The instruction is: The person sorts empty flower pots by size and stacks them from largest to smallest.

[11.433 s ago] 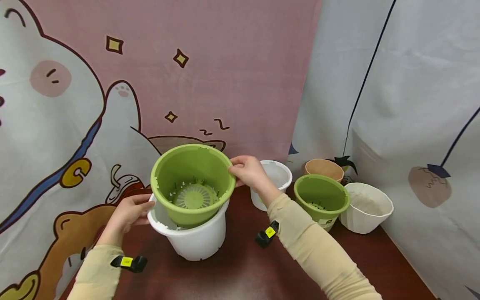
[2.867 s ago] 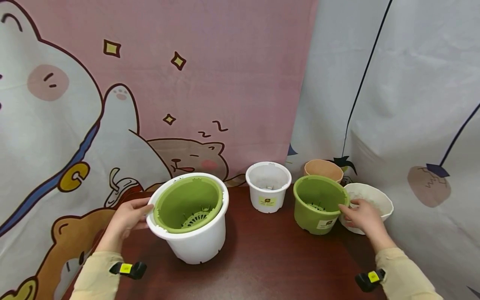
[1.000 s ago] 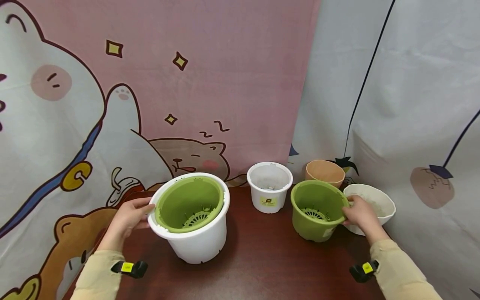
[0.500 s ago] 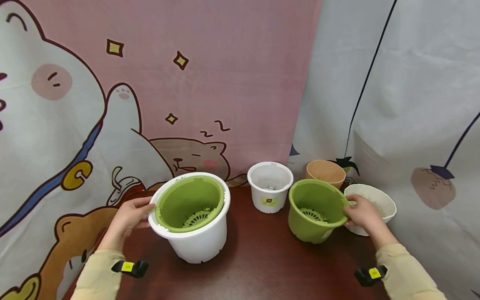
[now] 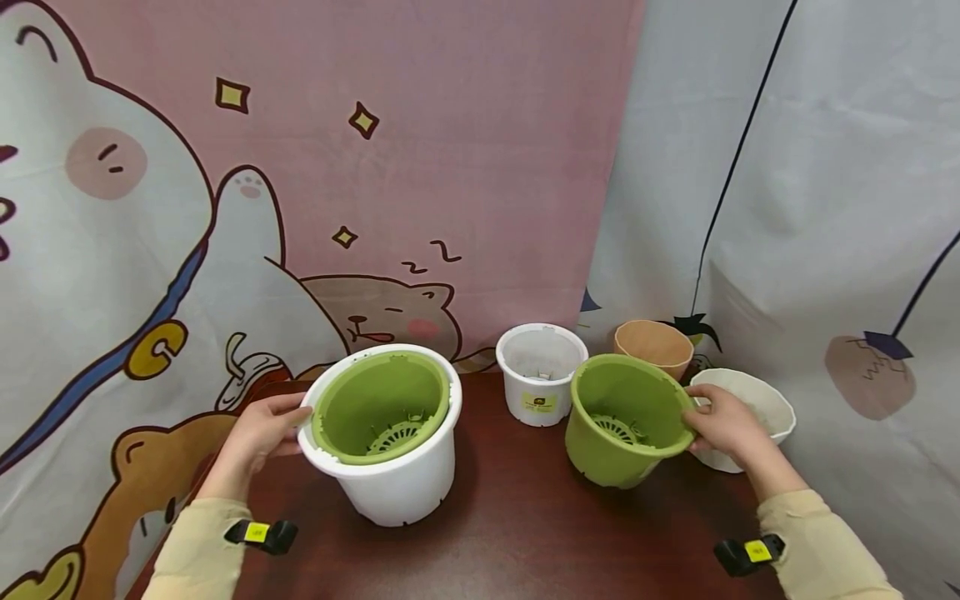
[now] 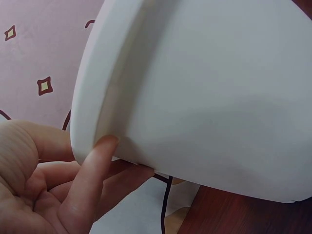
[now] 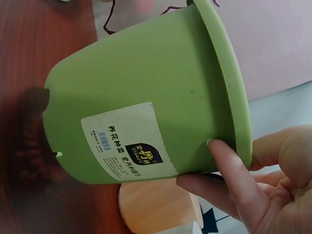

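Observation:
On the left stands a large white flowerpot [image 5: 408, 483] with a green flowerpot [image 5: 345, 408] nested inside it, its slotted base showing. My left hand [image 5: 262, 433] grips the white pot's rim; in the left wrist view the thumb [image 6: 92, 180] presses under that rim. Another green flowerpot [image 5: 611, 446] is tilted toward the left, my right hand [image 5: 727, 425] pinching its right rim. The right wrist view shows a label [image 7: 129, 141] on this pot's side and the thumb [image 7: 234, 170] just below its rim.
Behind, a smaller white pot [image 5: 536, 396] with a yellow label stands against the pink backdrop. An orange pot [image 5: 660, 346] and a cream faceted pot [image 5: 772, 408] stand at the back right by the grey cloth. The dark red tabletop [image 5: 517, 533] stretches in front.
Earlier, my right hand let go of the first green pot, now lower inside the large white one. It then took the second green pot, which has moved left and tilted; my left hand stays put.

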`<state>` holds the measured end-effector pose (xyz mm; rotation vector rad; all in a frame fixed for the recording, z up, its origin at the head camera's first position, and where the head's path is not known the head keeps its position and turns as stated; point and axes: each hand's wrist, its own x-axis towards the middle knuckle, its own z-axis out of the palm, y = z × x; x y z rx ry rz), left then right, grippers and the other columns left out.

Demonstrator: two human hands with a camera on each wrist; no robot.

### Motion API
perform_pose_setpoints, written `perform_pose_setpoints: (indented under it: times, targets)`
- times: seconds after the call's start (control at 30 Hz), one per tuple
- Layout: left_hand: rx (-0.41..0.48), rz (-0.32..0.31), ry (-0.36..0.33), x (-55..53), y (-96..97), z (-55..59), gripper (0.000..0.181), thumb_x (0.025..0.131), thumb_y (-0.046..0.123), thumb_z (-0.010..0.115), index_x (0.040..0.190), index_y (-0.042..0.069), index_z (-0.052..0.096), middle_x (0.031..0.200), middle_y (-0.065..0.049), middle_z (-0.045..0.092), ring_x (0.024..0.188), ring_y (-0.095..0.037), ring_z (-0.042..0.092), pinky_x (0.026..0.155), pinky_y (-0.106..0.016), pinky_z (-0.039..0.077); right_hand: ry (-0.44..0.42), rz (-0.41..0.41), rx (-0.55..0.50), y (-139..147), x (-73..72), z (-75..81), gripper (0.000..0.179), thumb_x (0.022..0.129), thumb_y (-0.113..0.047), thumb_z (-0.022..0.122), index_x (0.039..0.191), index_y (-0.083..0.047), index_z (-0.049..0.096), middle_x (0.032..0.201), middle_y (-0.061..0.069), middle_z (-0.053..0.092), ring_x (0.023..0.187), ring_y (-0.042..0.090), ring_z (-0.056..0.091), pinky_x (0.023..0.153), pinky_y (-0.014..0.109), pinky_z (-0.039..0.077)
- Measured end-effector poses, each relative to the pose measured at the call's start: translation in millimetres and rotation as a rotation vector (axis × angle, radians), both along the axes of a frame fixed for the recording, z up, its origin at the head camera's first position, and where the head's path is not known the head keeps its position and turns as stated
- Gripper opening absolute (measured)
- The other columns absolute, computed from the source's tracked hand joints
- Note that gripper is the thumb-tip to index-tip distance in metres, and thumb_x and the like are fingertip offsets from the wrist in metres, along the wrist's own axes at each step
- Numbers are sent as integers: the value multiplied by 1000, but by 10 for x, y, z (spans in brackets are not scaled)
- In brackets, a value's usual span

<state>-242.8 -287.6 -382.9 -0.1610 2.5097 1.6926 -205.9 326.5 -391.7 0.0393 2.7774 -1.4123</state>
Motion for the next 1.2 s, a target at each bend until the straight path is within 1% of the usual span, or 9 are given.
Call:
perform_pose_setpoints:
  times: [0.13, 0.37, 0.5, 0.67, 0.9, 1.03, 1.2]
  targets:
    - [3, 2, 0, -5, -7, 0, 52, 101, 13, 58, 141, -15, 41, 99, -13, 68, 72, -17, 69, 62, -36, 62, -3, 31, -31, -28, 3, 50, 53, 89, 3, 51, 134, 22, 31, 88, 21, 68, 58, 16, 64, 54, 32, 59]
    - [-2, 4, 2, -4, 1, 8, 52, 100, 13, 58, 141, -14, 42, 101, -15, 68, 72, -17, 69, 62, -36, 62, 16, 71, -47, -86, 25, 170, 50, 90, 3, 51, 134, 21, 34, 89, 20, 69, 61, 16, 64, 55, 33, 59]
    - [5, 4, 10, 1, 7, 11, 51, 100, 12, 58, 141, -15, 42, 98, -14, 68, 71, -16, 68, 62, -36, 62, 15, 85, -69, -122, 29, 228, 49, 91, 3, 50, 134, 20, 34, 92, 22, 69, 64, 16, 65, 56, 33, 60]
    - [21, 9, 8, 0, 17, 3, 51, 100, 11, 57, 141, -15, 42, 94, -10, 68, 71, -14, 68, 61, -34, 61, 18, 114, -105, -144, 27, 259, 49, 93, 4, 49, 136, 21, 32, 94, 24, 68, 67, 17, 67, 57, 34, 60]
    - [22, 19, 9, 1, 28, -3, 50, 100, 10, 56, 141, -14, 42, 92, -11, 68, 70, -15, 68, 61, -34, 61, 36, 129, -127, -183, 29, 316, 44, 96, 3, 49, 135, 18, 35, 94, 24, 69, 66, 18, 67, 56, 35, 60]
    - [12, 22, 7, 2, 28, 0, 50, 100, 10, 56, 141, -14, 42, 92, -11, 67, 70, -15, 68, 61, -34, 61, 48, 123, -106, -213, 26, 364, 43, 98, 2, 49, 135, 18, 35, 96, 25, 69, 66, 18, 67, 55, 33, 60]
    - [-1, 26, 4, -7, 20, -7, 51, 100, 11, 57, 142, -13, 42, 95, -13, 68, 71, -15, 68, 61, -34, 61, 73, 125, -105, -252, 8, 412, 43, 99, 2, 50, 135, 19, 34, 100, 28, 67, 69, 18, 68, 56, 34, 60]
